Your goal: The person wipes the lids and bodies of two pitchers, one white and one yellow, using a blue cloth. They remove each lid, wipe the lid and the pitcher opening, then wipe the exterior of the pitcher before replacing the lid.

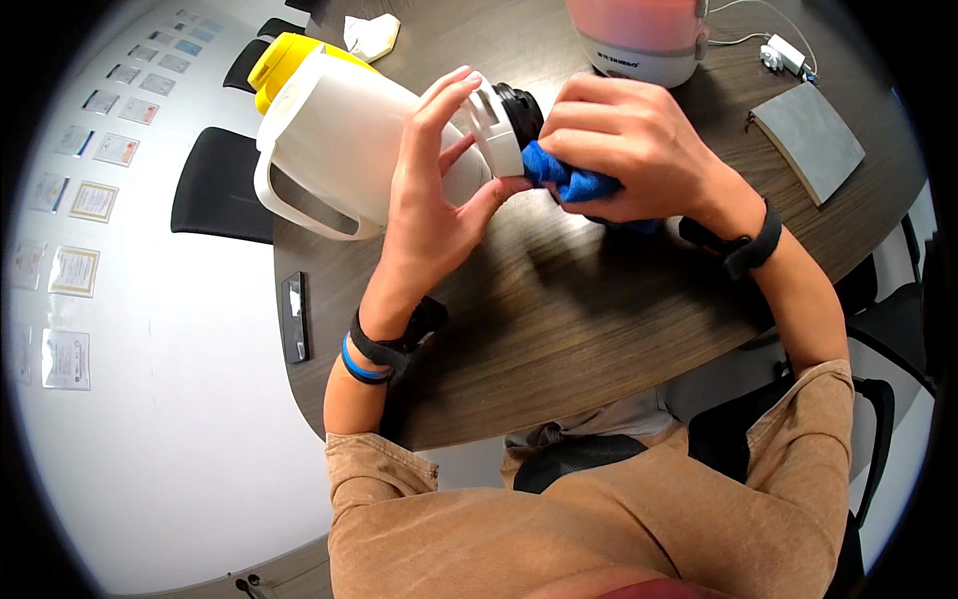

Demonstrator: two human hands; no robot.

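My left hand (424, 205) grips the rim of a white lid (496, 135) between thumb and fingers, tilted on its side. A black threaded-looking part (521, 112) sticks out of the lid toward my right hand. My right hand (634, 145) is closed round a bunched blue cloth (574, 178) and presses it against the lid's black side. Right behind my left hand is a large white jug (334, 130) with a loop handle. A yellow container or lid (294, 60) shows partly behind the jug.
On the dark wood table (559, 329) lie a phone-like black device (295, 317) at left and a grey notebook (810, 142) at right. Farther back are a pink-and-white appliance (644, 40), a white charger with cable (786, 56) and a crumpled tissue (371, 37). Black chairs (222, 185) stand around.
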